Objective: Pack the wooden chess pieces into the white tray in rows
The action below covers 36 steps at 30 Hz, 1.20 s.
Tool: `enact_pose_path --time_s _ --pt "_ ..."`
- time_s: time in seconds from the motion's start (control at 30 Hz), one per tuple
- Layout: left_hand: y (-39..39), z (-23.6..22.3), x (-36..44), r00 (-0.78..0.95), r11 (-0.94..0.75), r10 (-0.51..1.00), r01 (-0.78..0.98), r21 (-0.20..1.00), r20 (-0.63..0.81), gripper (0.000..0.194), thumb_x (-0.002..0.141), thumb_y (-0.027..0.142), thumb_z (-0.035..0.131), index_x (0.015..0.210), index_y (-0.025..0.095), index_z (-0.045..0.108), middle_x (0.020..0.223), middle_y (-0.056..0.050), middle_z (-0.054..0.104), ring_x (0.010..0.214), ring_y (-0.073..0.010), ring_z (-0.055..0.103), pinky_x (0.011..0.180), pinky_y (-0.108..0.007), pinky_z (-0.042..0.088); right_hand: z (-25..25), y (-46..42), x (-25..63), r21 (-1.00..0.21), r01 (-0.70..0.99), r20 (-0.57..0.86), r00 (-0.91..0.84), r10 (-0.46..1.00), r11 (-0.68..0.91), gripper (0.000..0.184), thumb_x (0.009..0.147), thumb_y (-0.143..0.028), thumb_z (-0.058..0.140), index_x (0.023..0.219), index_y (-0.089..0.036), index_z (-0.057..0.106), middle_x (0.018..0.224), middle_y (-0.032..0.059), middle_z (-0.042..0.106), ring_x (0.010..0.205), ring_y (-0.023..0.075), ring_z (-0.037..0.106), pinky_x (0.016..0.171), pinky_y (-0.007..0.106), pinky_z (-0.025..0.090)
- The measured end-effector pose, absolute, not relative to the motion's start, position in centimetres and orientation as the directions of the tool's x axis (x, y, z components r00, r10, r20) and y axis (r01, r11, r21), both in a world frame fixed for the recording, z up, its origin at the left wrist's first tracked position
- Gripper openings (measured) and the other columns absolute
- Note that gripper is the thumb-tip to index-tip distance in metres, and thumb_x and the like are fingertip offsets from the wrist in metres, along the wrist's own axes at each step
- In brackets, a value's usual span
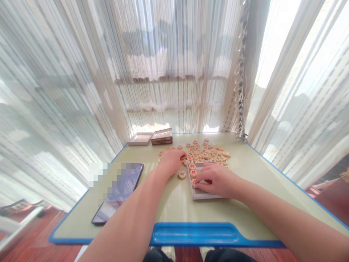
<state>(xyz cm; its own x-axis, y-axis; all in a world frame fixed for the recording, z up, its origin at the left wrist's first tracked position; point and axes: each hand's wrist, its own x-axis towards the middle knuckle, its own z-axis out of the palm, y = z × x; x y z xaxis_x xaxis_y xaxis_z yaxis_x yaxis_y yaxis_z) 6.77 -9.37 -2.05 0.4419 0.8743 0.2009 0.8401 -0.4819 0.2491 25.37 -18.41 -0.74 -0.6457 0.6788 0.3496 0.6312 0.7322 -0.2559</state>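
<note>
A pile of round wooden chess pieces with red and black characters lies on the pale green table. My left hand rests knuckles-up at the pile's left edge, fingers curled over pieces near a red one. My right hand lies over a shallow grey tray, fingers pinched on a piece at the tray's left side. Three pieces sit in a column inside the tray. One piece lies alone between my hands.
A dark smartphone lies at the left. A flat lid and a brown box stand at the table's far edge. A blue groove runs along the near edge. Sheer curtains surround the table.
</note>
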Motion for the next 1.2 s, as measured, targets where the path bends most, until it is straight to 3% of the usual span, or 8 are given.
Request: enact_pose_path --time_s 0.1,0.23,0.3,0.47,0.53,0.73,0.97,1.2 --pt "-8.9 -2.3 6.6 0.426 -0.471 0.880 0.843 0.260 0.212 0.047 0.075 0.006 0.040 0.112 0.027 0.060 0.110 -0.004 0.064 0.097 -0.0197 0.058 0.085 -0.031 0.044 0.1 -17.9 26.3 -0.298 0.698 0.406 -0.525 0.748 0.651 0.024 0.083 -0.033 0.051 0.075 -0.022 0.070 0.059 0.0014 0.061 0.061 0.0137 0.052 0.060 0.025 0.038" --pt "-8.6 -2.4 6.6 0.370 -0.427 0.898 0.866 0.260 0.239 0.050 0.077 0.006 0.038 0.121 0.024 0.053 0.126 -0.005 0.055 0.111 -0.0206 0.052 0.092 -0.033 0.041 0.6 -15.7 29.2 -0.353 0.873 0.590 -0.072 0.804 0.337 0.031 0.086 -0.033 0.041 0.084 -0.021 0.070 0.068 0.0031 0.065 0.065 0.0163 0.057 0.065 0.029 0.041" --pt "-8.6 -2.4 6.7 0.339 -0.405 0.901 0.882 0.243 0.270 0.043 0.082 0.013 0.038 0.122 0.022 0.052 0.128 -0.006 0.052 0.115 -0.0206 0.048 0.096 -0.034 0.038 0.1 -14.3 30.9 -0.362 0.918 0.581 0.086 0.810 0.162 0.031 0.083 -0.031 0.041 0.085 -0.020 0.070 0.075 0.0049 0.066 0.072 0.0190 0.059 0.070 0.031 0.043" --pt "-8.8 -2.8 6.8 0.294 -0.351 0.919 0.915 0.202 0.263 0.045 0.090 0.040 0.026 0.118 0.015 0.052 0.127 -0.013 0.051 0.121 -0.0245 0.042 0.101 -0.040 0.031 -1.8 -12.3 33.0 -0.286 0.958 0.446 0.164 0.880 -0.034 0.031 0.080 -0.028 0.043 0.088 -0.019 0.072 0.092 0.0115 0.066 0.087 0.0245 0.060 0.078 0.036 0.045" --pt "-8.8 -2.9 6.7 0.341 -0.400 0.905 0.887 0.233 0.256 0.047 0.091 0.040 0.023 0.121 0.016 0.050 0.128 -0.011 0.051 0.121 -0.0226 0.043 0.102 -0.037 0.031 -2.3 -11.9 32.8 -0.315 0.949 0.405 0.147 0.902 -0.013 0.032 0.081 -0.026 0.042 0.095 -0.019 0.070 0.099 0.0113 0.066 0.093 0.0244 0.059 0.082 0.037 0.045" --pt "-8.8 -2.8 6.9 0.430 -0.503 0.858 0.814 0.292 0.279 0.044 0.091 0.037 0.025 0.116 0.017 0.055 0.125 -0.008 0.054 0.119 -0.0178 0.045 0.103 -0.031 0.031 -2.2 -12.3 30.9 -0.337 0.821 0.447 -0.291 0.846 0.460 0.032 0.086 -0.030 0.042 0.106 -0.024 0.066 0.117 0.0026 0.062 0.114 0.0217 0.048 0.101 0.041 0.033" --pt "-10.0 -1.7 7.4 0.501 -0.577 0.808 0.780 0.242 0.311 0.043 0.091 0.035 0.027 0.120 0.021 0.056 0.133 -0.002 0.048 0.126 -0.0190 0.038 0.108 -0.033 0.027 -1.9 -12.6 31.0 -0.362 0.823 0.444 -0.261 0.857 0.438 0.027 0.084 -0.030 0.046 0.093 -0.022 0.071 0.100 0.0045 0.069 0.101 0.0232 0.055 0.092 0.041 0.041" --pt "-11.7 -0.6 8.8 0.616 -0.636 0.768 0.708 0.307 0.173 0.056 0.091 0.051 0.012 0.135 0.028 0.038 0.142 0.004 0.036 0.136 -0.0216 0.018 0.112 -0.040 0.016 -2.0 -12.2 30.7 -0.387 0.800 0.366 -0.323 0.873 0.458 0.037 0.088 -0.037 0.040 0.113 -0.023 0.063 0.124 0.0043 0.058 0.120 0.0234 0.044 0.104 0.042 0.029"
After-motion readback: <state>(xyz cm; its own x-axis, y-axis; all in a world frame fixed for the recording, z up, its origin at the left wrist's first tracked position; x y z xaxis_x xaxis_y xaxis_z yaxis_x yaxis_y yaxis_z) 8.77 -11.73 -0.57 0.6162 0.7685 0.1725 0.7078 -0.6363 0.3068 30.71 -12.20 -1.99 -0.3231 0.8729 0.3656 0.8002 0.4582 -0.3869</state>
